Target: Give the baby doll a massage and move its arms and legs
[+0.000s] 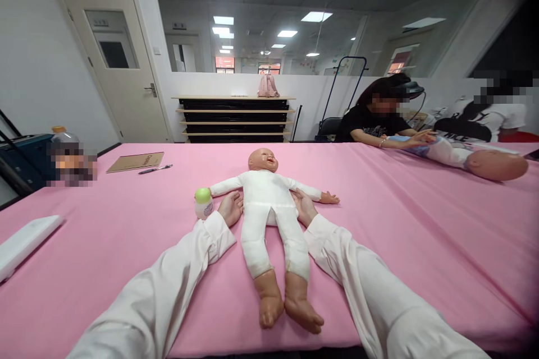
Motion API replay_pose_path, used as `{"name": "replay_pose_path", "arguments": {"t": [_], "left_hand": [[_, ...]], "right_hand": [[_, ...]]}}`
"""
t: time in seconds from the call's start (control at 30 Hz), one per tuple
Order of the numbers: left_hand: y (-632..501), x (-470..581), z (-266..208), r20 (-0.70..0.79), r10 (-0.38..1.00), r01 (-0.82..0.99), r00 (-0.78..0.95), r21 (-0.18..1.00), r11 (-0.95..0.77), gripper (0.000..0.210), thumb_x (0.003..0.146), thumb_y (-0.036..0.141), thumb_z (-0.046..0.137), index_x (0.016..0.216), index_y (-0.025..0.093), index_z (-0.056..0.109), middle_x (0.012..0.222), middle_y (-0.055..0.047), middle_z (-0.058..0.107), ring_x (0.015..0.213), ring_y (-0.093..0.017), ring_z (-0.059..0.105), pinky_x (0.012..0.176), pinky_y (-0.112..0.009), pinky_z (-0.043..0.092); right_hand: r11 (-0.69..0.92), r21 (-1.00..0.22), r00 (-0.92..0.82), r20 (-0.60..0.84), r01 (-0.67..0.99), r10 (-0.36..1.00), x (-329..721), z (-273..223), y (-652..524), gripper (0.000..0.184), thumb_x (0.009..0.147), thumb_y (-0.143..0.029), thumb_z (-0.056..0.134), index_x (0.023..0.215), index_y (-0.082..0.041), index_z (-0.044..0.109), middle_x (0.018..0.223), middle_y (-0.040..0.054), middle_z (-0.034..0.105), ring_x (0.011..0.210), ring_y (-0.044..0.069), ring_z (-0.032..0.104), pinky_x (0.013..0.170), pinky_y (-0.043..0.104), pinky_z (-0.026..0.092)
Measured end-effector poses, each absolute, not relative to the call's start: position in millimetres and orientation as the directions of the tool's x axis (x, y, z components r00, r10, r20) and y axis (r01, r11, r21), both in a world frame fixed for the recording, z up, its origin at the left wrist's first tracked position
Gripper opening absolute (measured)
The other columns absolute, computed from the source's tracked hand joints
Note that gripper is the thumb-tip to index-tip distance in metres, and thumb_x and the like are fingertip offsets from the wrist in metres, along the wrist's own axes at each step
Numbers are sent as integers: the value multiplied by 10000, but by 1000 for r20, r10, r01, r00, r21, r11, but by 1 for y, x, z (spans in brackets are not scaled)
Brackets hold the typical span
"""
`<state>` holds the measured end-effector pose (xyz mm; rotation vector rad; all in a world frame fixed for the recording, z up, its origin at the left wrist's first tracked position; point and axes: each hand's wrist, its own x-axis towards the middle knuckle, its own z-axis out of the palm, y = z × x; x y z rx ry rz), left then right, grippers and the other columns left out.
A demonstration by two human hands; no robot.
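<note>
Both hands sit at the doll's (266,202) sides: the left hand (231,207) and right hand (304,206) lie open against its white torso, gripping nothing. It lies face-up on the pink tabletop (126,224), fully clothed; a green-capped bottle (204,202) stands untouched beside the left hand.

The surface (421,247) was covered with a pink cloth. A baby doll (269,207) lay face-up at its centre, with a small green-capped bottle (204,202) upright beside the doll's arm. A brown notebook (135,161) and pen (155,169) lay farther back. A white flat object (25,241) lay at the left edge, and a second doll (471,158) at far right.
</note>
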<state>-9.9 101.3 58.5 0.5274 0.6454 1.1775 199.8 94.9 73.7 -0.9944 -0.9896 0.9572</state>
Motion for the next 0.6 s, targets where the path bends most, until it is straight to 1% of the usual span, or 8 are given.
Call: {"name": "replay_pose_path", "arguments": {"t": [0.07, 0.17, 0.23, 0.27, 0.37, 0.43, 0.5, 0.6], "left_hand": [[109, -11, 62, -147, 950, -619, 274, 729, 292, 269, 866, 207, 322, 746, 75, 523, 776, -41, 649, 774, -105, 648, 737, -204, 459], [121, -10, 65, -103, 950, -536, 297, 805, 254, 354, 859, 274, 303, 695, 51, 525, 740, -50, 658, 768, -136, 653, 706, -232, 460], [130, -8, 64, -112, 949, -516, 295, 817, 257, 378, 857, 296, 319, 678, 47, 540, 717, -53, 663, 772, -159, 654, 708, -247, 466], [134, -7, 63, -123, 948, -519, 293, 813, 266, 353, 852, 297, 361, 683, 54, 553, 714, -54, 669, 784, -168, 656, 719, -248, 472], [143, -3, 57, -157, 940, -544, 301, 781, 305, 164, 776, 264, 555, 729, 113, 598, 756, -65, 694, 811, -180, 662, 757, -248, 507], [143, 0, 54, -154, 940, -554, 306, 774, 307, 171, 789, 270, 547, 787, 113, 616, 802, -65, 695, 839, -184, 656, 774, -264, 505], [140, 5, 52, -156, 945, -542, 288, 786, 295, 257, 824, 321, 494, 826, 95, 617, 808, -61, 690, 841, -196, 653, 760, -280, 502], [138, 15, 48, -133, 966, -539, 220, 809, 234, 310, 807, 398, 508, 858, 112, 614, 832, -70, 687, 824, -215, 656, 734, -291, 516]], "right_hand": [[206, -951, 221, 156, -229, 963, 203, 74, 102, 349, 847, -331, 405, 686, -89, 598, 820, 112, 655, 797, 190, 625, 691, 316, 491], [152, -943, 191, 98, -296, 977, 211, 72, 114, 390, 854, -362, 363, 659, -104, 581, 806, 114, 652, 802, 179, 627, 706, 319, 485], [118, -934, 172, 63, -336, 983, 216, 67, 121, 393, 857, -376, 350, 667, -118, 578, 812, 111, 652, 815, 175, 628, 721, 323, 485], [101, -931, 161, 47, -352, 986, 219, 64, 124, 383, 856, -379, 355, 676, -125, 579, 817, 108, 653, 821, 175, 629, 730, 329, 487], [21, -913, 105, -24, -407, 994, 228, 57, 131, 307, 848, -342, 393, 717, -141, 585, 831, 99, 659, 825, 173, 635, 776, 348, 493], [-82, -850, 22, -110, -521, 994, 234, 53, 132, 272, 854, -303, 389, 767, -148, 595, 864, 91, 660, 854, 160, 633, 827, 338, 486], [-183, -733, -76, -177, -655, 981, 241, 51, 130, 288, 875, -295, 353, 832, -156, 601, 914, 80, 656, 913, 145, 621, 869, 313, 475], [-231, -615, -125, -211, -754, 970, 251, 49, 125, 307, 890, -333, 330, 870, -187, 599, 942, 59, 653, 947, 154, 611, 856, 317, 496]]}}
